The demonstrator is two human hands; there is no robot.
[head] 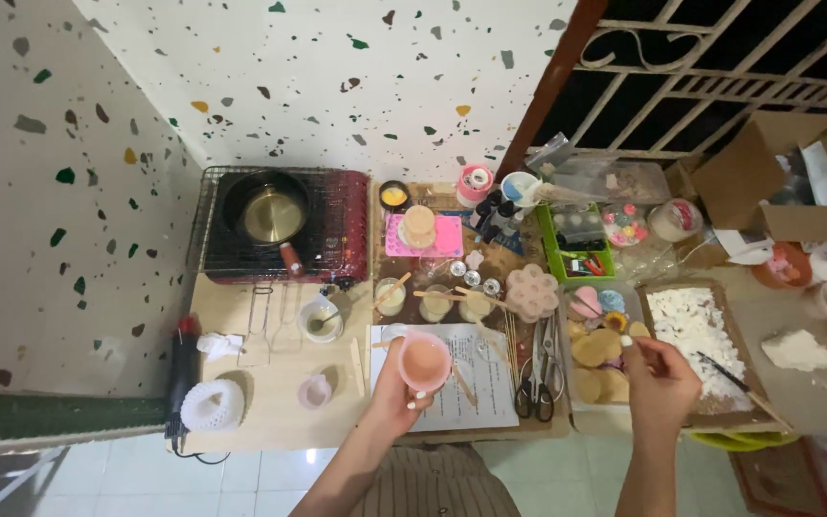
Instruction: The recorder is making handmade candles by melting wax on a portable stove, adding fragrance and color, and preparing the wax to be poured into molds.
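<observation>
My left hand [392, 394] holds a small pink cup [424, 361] with a pale peach liquid in it, above a printed sheet of paper [452, 383]. My right hand [660, 380] is raised over a clear tray of round tan pieces [597, 369], fingers pinched near its top; whether it grips something thin I cannot tell. Beside that hand lies a brown tray of white flakes [696, 330] with a dark stick [720, 371] resting in it.
A red portable stove [342, 235] carries a small black pot [270, 213] at the back left. Several small glass cups with wooden sticks [433, 304], a pink flower mould [533, 292], scissors [533, 383], a white lace item [212, 404], a green basket [576, 254] and cardboard boxes [768, 172] crowd the low table.
</observation>
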